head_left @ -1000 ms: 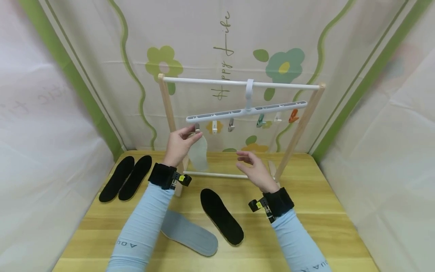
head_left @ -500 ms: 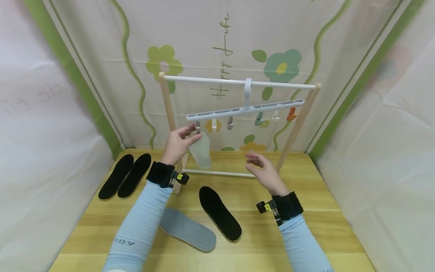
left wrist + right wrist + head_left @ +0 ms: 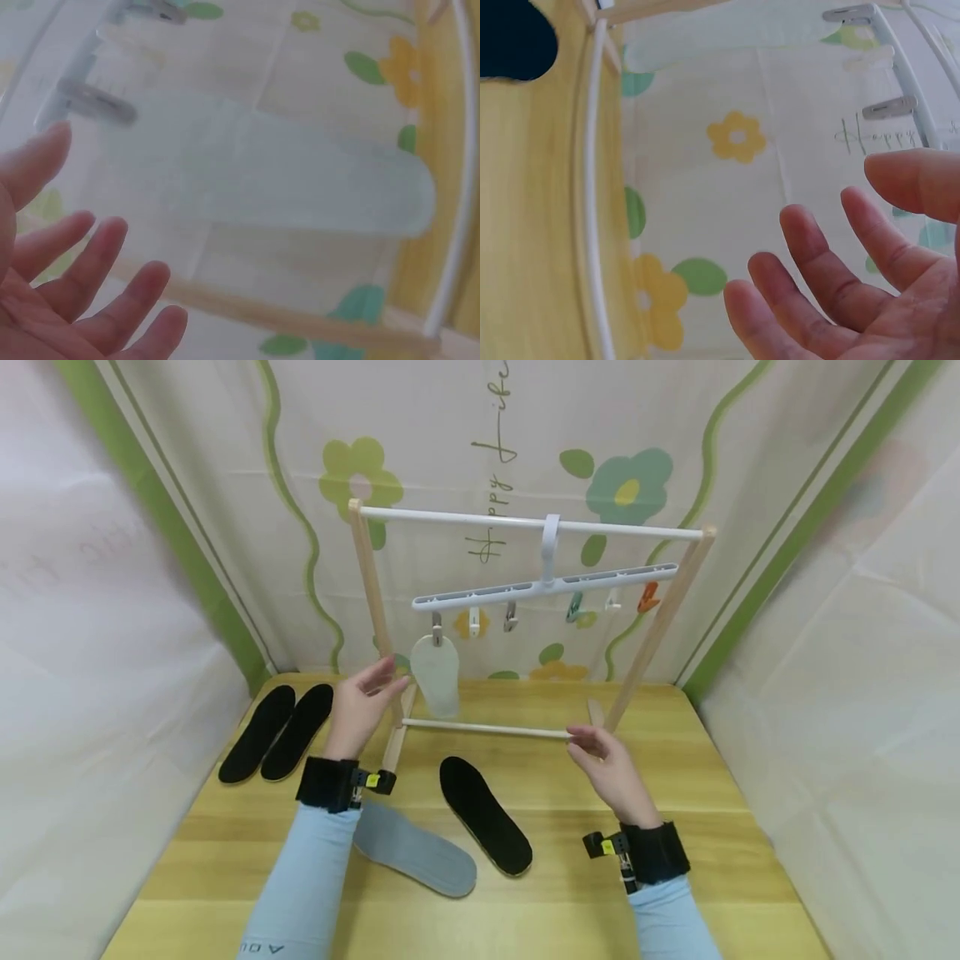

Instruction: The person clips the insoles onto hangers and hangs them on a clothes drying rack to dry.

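Under the tilted hanger, the pale insole dangles from a grey clip — left hand just beside it, right hand well apart, both relaxed, fingers parted!

2 insoles on the table left of the rack, 2 before it, 1 in the hanger's leftmost clip

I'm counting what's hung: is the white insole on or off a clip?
On: the white insole hangs from the leftmost clip, though neither left hand nor right hand holds it.
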Available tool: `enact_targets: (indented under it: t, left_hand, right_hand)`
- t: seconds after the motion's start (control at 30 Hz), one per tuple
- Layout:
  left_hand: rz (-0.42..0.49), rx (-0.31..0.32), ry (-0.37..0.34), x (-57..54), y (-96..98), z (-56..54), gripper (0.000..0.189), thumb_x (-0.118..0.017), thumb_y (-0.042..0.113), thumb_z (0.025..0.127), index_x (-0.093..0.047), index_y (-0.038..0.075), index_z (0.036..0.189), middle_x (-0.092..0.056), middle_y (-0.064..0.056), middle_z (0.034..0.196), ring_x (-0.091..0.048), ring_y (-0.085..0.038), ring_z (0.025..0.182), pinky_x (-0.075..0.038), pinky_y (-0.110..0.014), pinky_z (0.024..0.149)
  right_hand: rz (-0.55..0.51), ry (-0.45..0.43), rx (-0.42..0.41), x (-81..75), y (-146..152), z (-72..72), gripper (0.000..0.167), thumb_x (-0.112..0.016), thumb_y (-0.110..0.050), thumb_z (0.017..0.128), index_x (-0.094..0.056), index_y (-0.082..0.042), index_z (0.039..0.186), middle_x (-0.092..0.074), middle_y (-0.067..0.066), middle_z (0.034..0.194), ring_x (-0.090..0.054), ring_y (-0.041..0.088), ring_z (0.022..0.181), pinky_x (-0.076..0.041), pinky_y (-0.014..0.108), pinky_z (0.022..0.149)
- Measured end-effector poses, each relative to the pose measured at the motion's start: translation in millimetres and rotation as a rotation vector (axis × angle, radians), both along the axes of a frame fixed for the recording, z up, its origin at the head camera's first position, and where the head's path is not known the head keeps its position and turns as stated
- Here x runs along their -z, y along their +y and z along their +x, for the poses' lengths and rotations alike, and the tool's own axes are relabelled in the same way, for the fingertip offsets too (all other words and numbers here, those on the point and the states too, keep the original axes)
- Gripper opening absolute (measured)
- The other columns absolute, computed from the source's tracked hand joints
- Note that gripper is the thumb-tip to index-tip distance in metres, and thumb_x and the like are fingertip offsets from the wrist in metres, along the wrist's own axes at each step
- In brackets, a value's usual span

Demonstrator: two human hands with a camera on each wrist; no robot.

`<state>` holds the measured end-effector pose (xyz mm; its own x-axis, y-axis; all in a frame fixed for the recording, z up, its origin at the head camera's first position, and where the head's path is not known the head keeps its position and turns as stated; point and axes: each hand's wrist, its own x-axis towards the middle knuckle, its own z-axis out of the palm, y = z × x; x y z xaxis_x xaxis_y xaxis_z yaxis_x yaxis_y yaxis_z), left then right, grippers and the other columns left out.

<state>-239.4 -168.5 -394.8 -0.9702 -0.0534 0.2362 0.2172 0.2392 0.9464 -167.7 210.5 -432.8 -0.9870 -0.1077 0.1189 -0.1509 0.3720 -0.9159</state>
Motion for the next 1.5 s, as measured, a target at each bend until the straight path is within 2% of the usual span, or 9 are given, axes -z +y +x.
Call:
enact_targets:
  t: [0.2, 0.4, 0.5, 0.63, 0.77, 0.9, 1.1, 1.33, 1.5]
  left_hand:
    - [-0.014, -0.023, -0.076, 38.1, -13.0, 31.4, 0.059, -0.073, 0.038, 0.090, -0.057, 0.008, 0.138, -0.062, -0.009, 0.132, -0.057, -0.023, 0.120, -0.048, -0.034, 0.098]
    - [-0.087, -0.064, -0.203, 78.4, -27.2, 69.1, 0.055, -0.071, 0.035, 0.093, -0.057, 0.007, 0.138, -0.061, -0.014, 0.133, -0.056, -0.029, 0.120, -0.042, -0.045, 0.103]
    - [-0.139, -0.082, -0.267, 95.0, -36.2, 83.1, 0.051, -0.069, 0.029, 0.095, -0.057, 0.006, 0.139, -0.060, -0.017, 0.133, -0.054, -0.034, 0.121, -0.038, -0.051, 0.104]
    - [-0.176, -0.093, -0.289, 113.1, -46.1, 97.4, 0.048, -0.066, 0.021, 0.097, -0.055, 0.003, 0.139, -0.056, -0.020, 0.136, -0.051, -0.037, 0.123, -0.039, -0.052, 0.103]
    - [-0.231, -0.144, -0.290, 127.8, -55.4, 109.9, 0.047, -0.066, 0.015, 0.096, -0.054, 0.000, 0.139, -0.053, -0.022, 0.138, -0.050, -0.039, 0.124, -0.045, -0.051, 0.099]
    - [-0.336, -0.176, -0.288, 134.8, -61.3, 115.6, 0.049, -0.067, 0.013, 0.095, -0.052, -0.004, 0.139, -0.052, -0.028, 0.137, -0.052, -0.044, 0.120, -0.045, -0.054, 0.097]
    - [-0.443, -0.191, -0.323, 136.2, -65.3, 114.1, 0.061, -0.071, 0.018, 0.091, -0.047, -0.009, 0.140, -0.045, -0.038, 0.130, -0.049, -0.049, 0.112, -0.042, -0.059, 0.091]
    - [-0.522, -0.083, -0.479, 146.3, -69.9, 112.1, 0.080, -0.071, 0.037, 0.091, -0.036, -0.009, 0.147, -0.033, -0.044, 0.138, -0.031, -0.060, 0.127, -0.029, -0.069, 0.102]
    - [-0.559, -0.066, -0.455, 154.3, -68.6, 110.4, 0.076, -0.075, 0.029, 0.089, -0.040, -0.009, 0.145, -0.038, -0.043, 0.134, -0.036, -0.059, 0.124, -0.034, -0.067, 0.100]
  right_hand:
    - [0.048, -0.021, 0.051, 15.3, 17, 16.3, 0.033, -0.058, -0.026, 0.102, -0.060, -0.007, 0.129, -0.064, 0.011, 0.121, -0.061, 0.023, 0.112, -0.049, 0.029, 0.092]
    - [0.062, -0.064, 0.091, 30.9, 31, 26.5, 0.029, -0.057, -0.021, 0.102, -0.062, -0.004, 0.126, -0.065, 0.013, 0.118, -0.064, 0.026, 0.105, -0.051, 0.024, 0.087]
    - [0.065, -0.084, 0.115, 38.7, 36, 30.9, 0.030, -0.057, -0.021, 0.103, -0.061, -0.003, 0.126, -0.065, 0.015, 0.119, -0.064, 0.029, 0.104, -0.051, 0.024, 0.086]
    - [0.122, -0.091, 0.141, 47.4, 41, 35.5, 0.029, -0.059, -0.020, 0.102, -0.063, -0.003, 0.125, -0.065, 0.016, 0.118, -0.066, 0.028, 0.102, -0.053, 0.024, 0.084]
    - [0.194, -0.091, 0.159, 52.3, 42, 37.8, 0.025, -0.060, -0.016, 0.101, -0.065, -0.004, 0.122, -0.067, 0.012, 0.111, -0.067, 0.024, 0.097, -0.054, 0.027, 0.081]
    - [0.228, -0.103, 0.185, 56.2, 42, 38.9, 0.024, -0.060, -0.014, 0.100, -0.065, -0.006, 0.122, -0.068, 0.010, 0.105, -0.067, 0.023, 0.094, -0.054, 0.031, 0.078]
    - [0.204, -0.120, 0.202, 66.5, 39, 38.5, 0.032, -0.060, -0.020, 0.101, -0.058, -0.009, 0.131, -0.069, 0.014, 0.103, -0.067, 0.032, 0.094, -0.052, 0.035, 0.075]
    - [0.230, -0.123, 0.207, 76.6, 32, 37.9, 0.030, -0.061, -0.019, 0.100, -0.062, -0.007, 0.128, -0.068, 0.013, 0.099, -0.066, 0.031, 0.089, -0.050, 0.032, 0.068]
    - [0.228, -0.135, 0.221, 78.2, 30, 39.3, 0.030, -0.061, -0.016, 0.100, -0.061, -0.006, 0.129, -0.068, 0.014, 0.098, -0.066, 0.030, 0.086, -0.049, 0.029, 0.063]
